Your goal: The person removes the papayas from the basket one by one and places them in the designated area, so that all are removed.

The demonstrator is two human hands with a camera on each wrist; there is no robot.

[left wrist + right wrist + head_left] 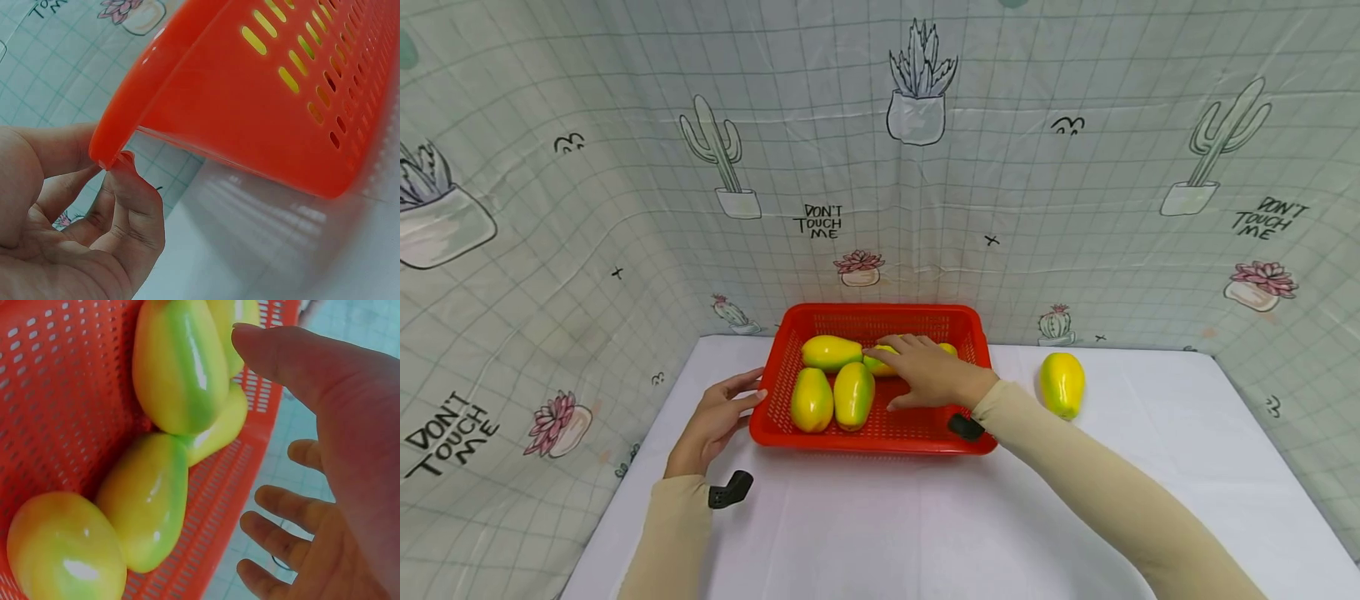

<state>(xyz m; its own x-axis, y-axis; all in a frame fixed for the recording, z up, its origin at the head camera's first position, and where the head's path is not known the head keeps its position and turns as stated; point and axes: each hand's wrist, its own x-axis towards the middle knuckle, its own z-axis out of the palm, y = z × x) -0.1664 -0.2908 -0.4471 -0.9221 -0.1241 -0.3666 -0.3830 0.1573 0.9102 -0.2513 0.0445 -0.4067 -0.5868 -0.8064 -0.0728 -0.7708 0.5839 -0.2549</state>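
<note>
A red plastic basket (872,446) with slotted walls holds several yellow-green papayas (853,396). At its left end, my left hand (718,417) pinches the rim (115,119) between thumb and fingers. Over the right half of the basket reaches my right hand (928,371), palm down with fingers spread and partly hiding the papayas at the back. In the right wrist view its fingers (281,537) are spread apart with nothing between them, beside the papayas (150,500). One more papaya (1062,385) lies on the table, right of the basket.
The basket stands on a white-covered table (880,525), near its back edge. A grid-patterned curtain (1000,183) with printed cacti hangs behind and at both sides. A small black camera (730,490) sits at the left wrist, another (966,427) at the right.
</note>
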